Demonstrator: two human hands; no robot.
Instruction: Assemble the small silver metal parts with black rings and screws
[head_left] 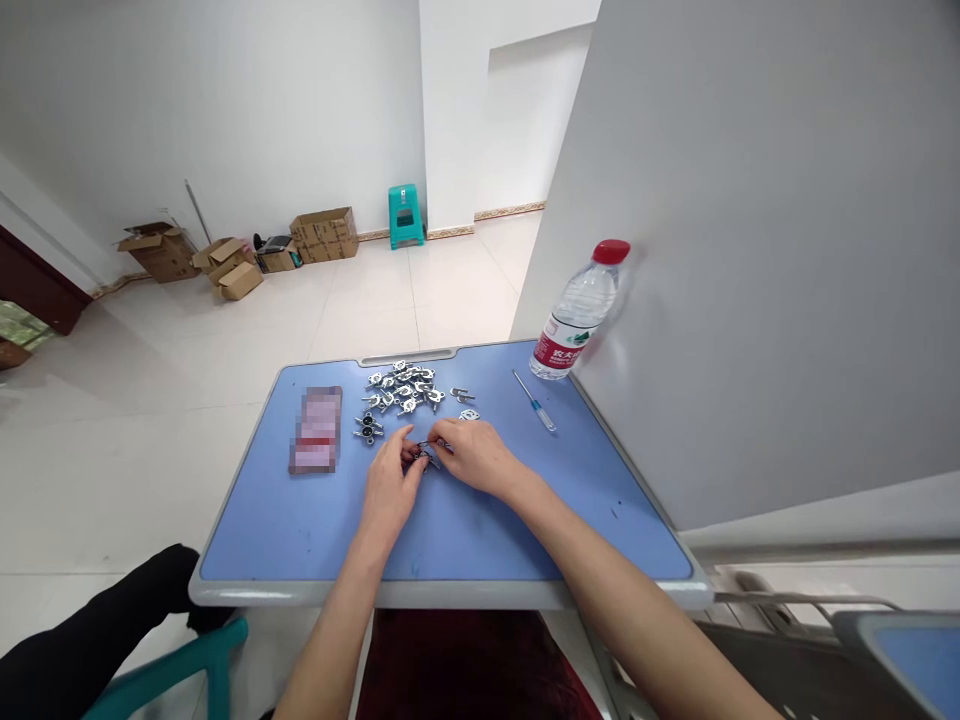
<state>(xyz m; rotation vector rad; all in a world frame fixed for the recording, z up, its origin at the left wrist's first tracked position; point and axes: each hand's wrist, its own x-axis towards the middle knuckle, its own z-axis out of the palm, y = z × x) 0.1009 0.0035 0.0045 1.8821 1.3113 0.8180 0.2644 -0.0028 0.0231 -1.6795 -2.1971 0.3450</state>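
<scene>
My left hand [391, 478] is closed, its fingers pinching a small silver metal part [424, 458] just above the blue table. From the right, my right hand [476, 452] meets it, thumb and fingers closed on a thin metal piece [423, 443] whose exact kind is too small to tell. Beyond the hands lies a pile of small silver metal parts [405, 388]. Two parts with dark round centres [367, 430] rest to the left of my hands. A U-shaped metal clip [460, 395] and a flat silver plate [469, 414] lie just beyond my right hand.
On the blue table [480, 540], a screwdriver [536, 402] and a red-capped water bottle [576, 322] stand to the right, beside a grey partition [750, 250]. A pixelated pinkish object [316, 430] lies left. At lower left, someone's black-clad leg [105, 615] and a teal stool [180, 665] show.
</scene>
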